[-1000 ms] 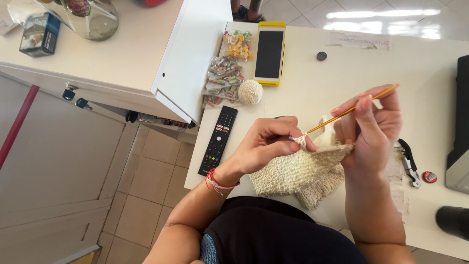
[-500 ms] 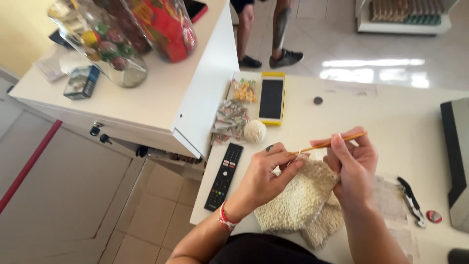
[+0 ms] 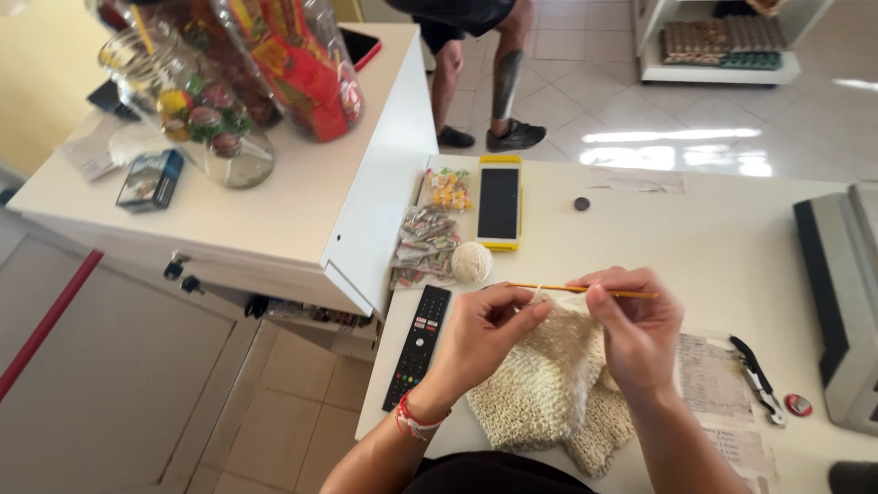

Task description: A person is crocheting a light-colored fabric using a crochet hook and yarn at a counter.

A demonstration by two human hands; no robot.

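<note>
A cream crocheted piece lies on the white table in front of me. My left hand pinches its upper edge and the yarn. My right hand grips a thin orange crochet hook, held level with its tip pointing left into the top of the work. A small cream yarn ball rests just beyond my left hand. A red bracelet circles my left wrist.
A black remote lies left of the work. Beyond are a phone in a yellow case, candy packets and a dark button. Pliers and papers sit right, a grey machine far right. A person's legs stand behind. Glass jars top the left counter.
The view has tilted up, showing the counter jars and a person's legs. The hook has dropped from a raised slant to level, and both hands have closed in over the work.
</note>
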